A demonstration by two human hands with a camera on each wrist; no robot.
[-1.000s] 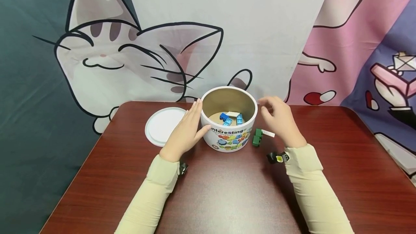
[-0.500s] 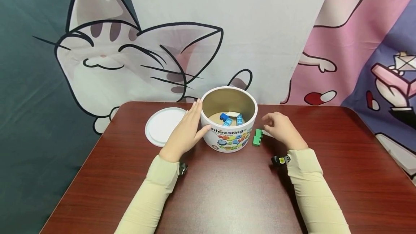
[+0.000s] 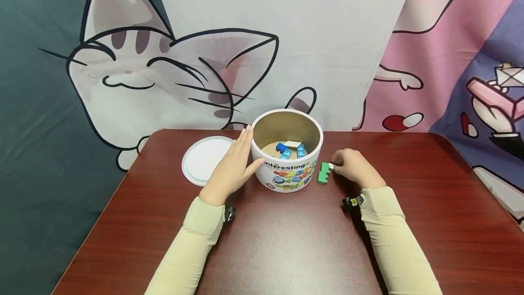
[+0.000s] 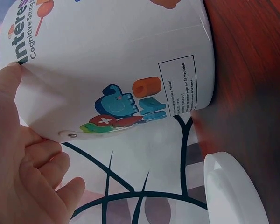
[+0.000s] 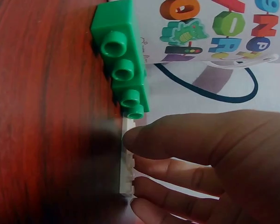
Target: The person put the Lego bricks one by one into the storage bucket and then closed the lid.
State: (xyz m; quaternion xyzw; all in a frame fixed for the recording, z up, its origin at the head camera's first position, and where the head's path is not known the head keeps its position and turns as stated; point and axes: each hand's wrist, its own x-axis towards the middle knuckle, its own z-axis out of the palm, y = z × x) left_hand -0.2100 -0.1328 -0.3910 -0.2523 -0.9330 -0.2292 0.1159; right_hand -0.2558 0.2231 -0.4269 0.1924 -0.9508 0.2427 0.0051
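Note:
A white printed bucket (image 3: pixel 286 181) stands uncovered on the table in the head view. Against its left side rests my left hand (image 3: pixel 229 167), fingers extended along the wall and thumb touching the front. To the right of the bucket lie green toy bricks (image 3: pixel 323 177), studs visible in the right wrist view. Beside them my right hand (image 3: pixel 357 168) pinches a thin white toy brick (image 5: pixel 125 184) lying along the tabletop, thumb on one side and fingertips at its studded side. The hand covers most of that brick in the head view.
Several blue bricks (image 3: pixel 286 153) and a white one (image 3: pixel 292 144) lie inside the bucket. A round white lid (image 3: pixel 204 160) is on the table behind my left hand. The reddish-brown table (image 3: pixel 278 249) backs onto a cartoon-printed cloth (image 3: pixel 327 35).
My right hand has come down from beside the bucket's rim to the white brick and taken hold of it. The left hand stays against the bucket.

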